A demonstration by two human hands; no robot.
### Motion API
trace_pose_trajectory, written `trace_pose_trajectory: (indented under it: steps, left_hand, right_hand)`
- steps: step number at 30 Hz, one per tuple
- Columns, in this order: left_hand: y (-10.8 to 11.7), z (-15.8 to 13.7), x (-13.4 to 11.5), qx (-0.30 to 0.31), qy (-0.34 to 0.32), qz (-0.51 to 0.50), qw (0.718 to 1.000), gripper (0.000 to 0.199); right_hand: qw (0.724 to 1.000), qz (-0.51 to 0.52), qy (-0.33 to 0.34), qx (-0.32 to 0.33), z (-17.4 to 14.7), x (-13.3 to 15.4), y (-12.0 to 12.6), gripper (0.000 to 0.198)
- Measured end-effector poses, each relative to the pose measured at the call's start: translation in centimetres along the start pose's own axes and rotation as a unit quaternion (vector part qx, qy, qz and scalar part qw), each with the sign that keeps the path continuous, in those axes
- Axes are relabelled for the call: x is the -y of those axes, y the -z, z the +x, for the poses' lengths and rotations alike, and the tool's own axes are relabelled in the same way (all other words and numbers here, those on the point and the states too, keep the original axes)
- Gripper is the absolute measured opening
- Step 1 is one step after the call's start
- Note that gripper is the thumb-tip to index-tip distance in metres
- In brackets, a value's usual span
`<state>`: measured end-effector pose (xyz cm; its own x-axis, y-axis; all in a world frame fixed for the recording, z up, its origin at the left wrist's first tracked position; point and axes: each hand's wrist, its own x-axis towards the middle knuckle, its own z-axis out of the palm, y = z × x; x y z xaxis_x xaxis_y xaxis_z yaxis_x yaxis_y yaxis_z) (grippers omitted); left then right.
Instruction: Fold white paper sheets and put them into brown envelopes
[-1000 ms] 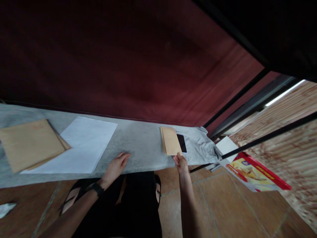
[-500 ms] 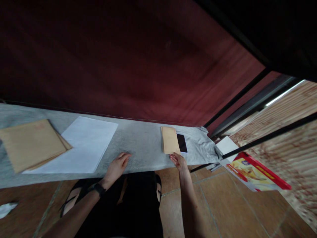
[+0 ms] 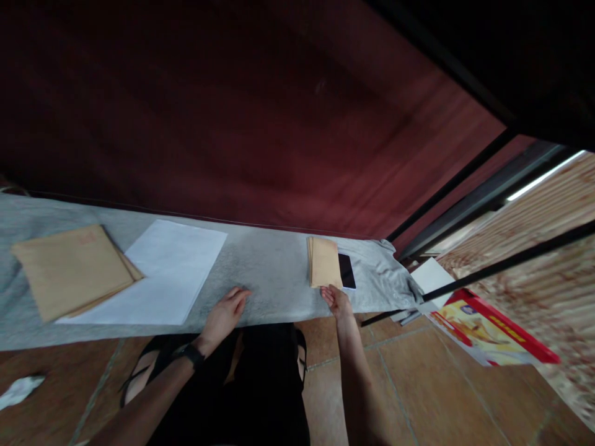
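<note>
At the near edge of a small stack of brown paper envelopes (image 3: 325,263), my right hand (image 3: 335,300) pinches the top envelope, thumb above and fingers curled at the border. The stack is slightly fanned, with lower envelopes showing along its left side. A dark phone (image 3: 346,271) lies against the stack's right side, partly covered by it. My left hand (image 3: 229,310), a black watch on its wrist, rests loosely at the near edge of the grey cloth, fingers extended and holding nothing. To its left are white paper sheets (image 3: 181,266) with larger brown envelopes (image 3: 74,266) overlapping them.
A grey cloth (image 3: 269,266) covers the narrow table. Behind it hangs a dark red curtain (image 3: 260,155). Black metal bars (image 3: 506,263) cross at the right, near a red and yellow box (image 3: 493,328). A crumpled white tissue (image 3: 21,390) lies on the tiled floor.
The whole view has shifted slightly, moving things a little to the right. The top small envelope sits slightly farther right over those beneath. Both hands keep nearly the same pose.
</note>
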<state>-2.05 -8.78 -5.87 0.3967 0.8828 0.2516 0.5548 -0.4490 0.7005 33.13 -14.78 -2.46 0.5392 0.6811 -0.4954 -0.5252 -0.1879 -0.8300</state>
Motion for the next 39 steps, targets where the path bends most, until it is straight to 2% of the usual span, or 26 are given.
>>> trace_pose_trajectory:
  steps: [19,24,27,28,29,32,34,36,39]
  left_hand:
    - [0.2,-0.2,-0.2,0.014,-0.001,-0.006,1.000,0.030]
    - [0.6,-0.5,-0.9,0.021,-0.001,-0.022,1.000,0.030]
    - [1.8,-0.8,-1.5,-0.003,-0.003,0.017,1.000,0.030]
    - [2.5,-0.9,-1.5,-0.023,0.000,0.046,0.999,0.030]
    - [3.2,-0.9,-1.4,-0.048,0.008,0.080,0.996,0.031]
    - [5.7,-1.3,-0.2,-0.125,0.063,0.179,0.974,0.044]
    - [7.2,-1.7,1.2,-0.157,0.132,0.247,0.947,0.057]
    - [8.2,-2.3,2.5,-0.142,0.210,0.313,0.915,0.064]
    - [9.0,-3.2,3.3,-0.063,0.244,0.381,0.890,0.067]
  right_hand:
    - [0.998,-0.055,0.015,-0.017,-0.7,-0.5,0.3,0.018]
    - [0.993,-0.094,0.061,-0.020,-1.9,-2.2,-0.4,0.019]
    - [0.986,-0.128,0.103,-0.011,-2.9,-4.0,-1.3,0.015]
    - [0.980,-0.151,0.132,-0.007,-3.3,-4.6,-1.5,0.014]
    - [0.961,-0.202,0.189,-0.003,-3.6,-5.2,-1.7,0.013]
    - [0.885,-0.333,0.324,-0.013,-4.3,-6.5,-2.0,0.017]
    - [0.841,-0.398,0.365,-0.022,-4.4,-7.1,-2.1,0.026]
    - [0.803,-0.454,0.384,-0.032,-4.3,-7.5,-2.2,0.033]
    - [0.756,-0.511,0.406,-0.051,-4.1,-8.1,-2.4,0.040]
